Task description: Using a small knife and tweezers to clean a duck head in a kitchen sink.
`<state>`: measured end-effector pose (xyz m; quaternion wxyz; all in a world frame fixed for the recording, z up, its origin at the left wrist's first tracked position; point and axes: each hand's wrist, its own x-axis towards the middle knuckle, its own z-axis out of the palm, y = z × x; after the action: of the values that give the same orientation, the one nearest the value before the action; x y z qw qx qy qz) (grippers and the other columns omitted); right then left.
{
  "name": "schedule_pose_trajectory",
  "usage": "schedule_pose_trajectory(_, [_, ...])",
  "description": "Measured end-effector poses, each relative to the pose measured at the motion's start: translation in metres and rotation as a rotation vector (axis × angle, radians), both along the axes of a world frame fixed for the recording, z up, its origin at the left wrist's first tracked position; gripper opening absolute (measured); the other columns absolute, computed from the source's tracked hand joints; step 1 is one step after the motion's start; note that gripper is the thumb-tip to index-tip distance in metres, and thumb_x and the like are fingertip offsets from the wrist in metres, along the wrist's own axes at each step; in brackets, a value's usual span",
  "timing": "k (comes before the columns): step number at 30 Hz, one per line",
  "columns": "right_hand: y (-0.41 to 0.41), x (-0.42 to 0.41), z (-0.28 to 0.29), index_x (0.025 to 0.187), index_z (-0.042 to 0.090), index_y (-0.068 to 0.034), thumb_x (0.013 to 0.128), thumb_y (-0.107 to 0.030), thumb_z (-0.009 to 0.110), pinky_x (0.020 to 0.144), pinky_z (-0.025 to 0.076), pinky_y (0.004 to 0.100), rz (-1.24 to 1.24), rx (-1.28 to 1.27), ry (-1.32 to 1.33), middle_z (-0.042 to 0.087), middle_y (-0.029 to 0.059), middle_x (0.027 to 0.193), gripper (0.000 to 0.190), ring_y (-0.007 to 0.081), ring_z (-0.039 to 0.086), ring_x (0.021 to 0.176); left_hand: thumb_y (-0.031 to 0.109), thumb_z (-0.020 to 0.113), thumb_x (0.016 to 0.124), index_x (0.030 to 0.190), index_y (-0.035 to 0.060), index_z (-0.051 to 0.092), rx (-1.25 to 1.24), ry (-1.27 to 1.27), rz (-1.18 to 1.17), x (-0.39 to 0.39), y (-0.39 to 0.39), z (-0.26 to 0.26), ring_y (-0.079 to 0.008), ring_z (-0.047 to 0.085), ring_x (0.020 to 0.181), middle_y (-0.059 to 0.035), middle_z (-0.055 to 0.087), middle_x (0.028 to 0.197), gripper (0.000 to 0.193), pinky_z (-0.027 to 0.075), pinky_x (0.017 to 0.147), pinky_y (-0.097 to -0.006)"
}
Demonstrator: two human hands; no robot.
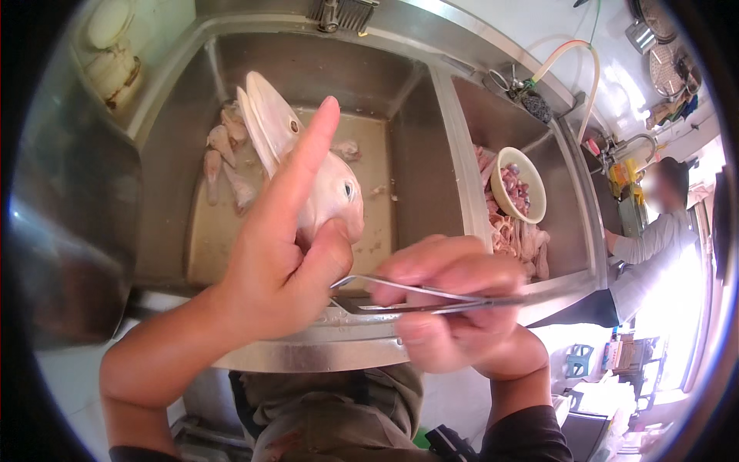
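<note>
My left hand (288,254) grips a plucked waterfowl head (329,202), pale and featherless, over the left sink basin. Its slightly parted bill points up and away from me, and my index finger lies extended across it. My right hand (456,300) pinches metal tweezers (415,289) with bent tips. The tips are slightly apart, close to the base of my left thumb and clear of the head. Beyond my left hand, several more pale poultry pieces (225,150) lie on the bottom of the left stainless-steel basin (306,63).
The right basin (479,110) holds raw poultry parts (528,245) and a tilted cream bowl (537,196) of dark reddish offal (514,187). A metal divider (453,144) separates the basins. A hose (594,86) hangs behind. Another person (652,248) stands at the far right.
</note>
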<state>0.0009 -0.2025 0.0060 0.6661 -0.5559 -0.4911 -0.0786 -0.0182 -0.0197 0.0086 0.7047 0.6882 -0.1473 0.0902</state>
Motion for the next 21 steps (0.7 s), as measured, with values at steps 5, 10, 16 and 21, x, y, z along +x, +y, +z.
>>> schedule_pose_trajectory(5, [0.002,0.007,0.013,0.112,0.06,0.002,0.073,-0.007,0.08,0.075,0.053,0.0332,-0.119,-0.33,-0.148,0.063,0.0184,0.103,0.045,0.0286,0.066,0.088,-0.007,0.036,0.079,0.15,0.0008,0.014,0.008,-0.116,0.088,0.0,0.003,-0.005,-0.0032,0.04,0.067,-0.0034,0.05,0.107,0.075,0.037,0.059,-0.0162])
schedule_pose_trajectory(10, [-0.006,0.014,0.011,0.117,0.055,0.003,0.073,-0.007,0.08,0.074,0.054,0.0321,-0.364,-0.321,-0.333,0.063,0.0172,0.103,0.052,0.0275,0.066,0.089,-0.006,0.037,0.079,0.145,-0.0107,0.014,0.477,-0.484,0.184,0.007,0.012,-0.008,-0.0236,0.04,0.128,-0.0234,0.019,0.152,0.07,0.032,0.105,-0.0314])
schedule_pose_trajectory(16, [-0.001,0.021,0.008,0.119,0.052,0.002,0.073,-0.007,0.08,0.075,0.056,0.0331,-0.437,-0.334,-0.523,0.064,0.018,0.106,0.055,0.0282,0.065,0.093,-0.008,0.038,0.077,0.143,-0.0154,0.013,0.488,-0.53,0.173,0.008,0.008,-0.01,-0.0305,0.022,0.141,-0.0263,0.017,0.152,0.07,0.016,0.114,-0.0364])
schedule_pose_trajectory(21, [0.003,0.02,0.012,0.105,0.061,0.006,0.067,-0.005,0.083,0.066,0.057,0.0322,-0.497,-0.286,-0.57,0.066,0.0187,0.09,0.045,0.0271,0.068,0.076,-0.009,0.037,0.076,0.143,-0.0154,0.013,0.494,-0.548,0.161,0.008,0.007,-0.01,-0.0307,0.022,0.141,-0.0266,0.017,0.152,0.071,0.016,0.114,-0.0364])
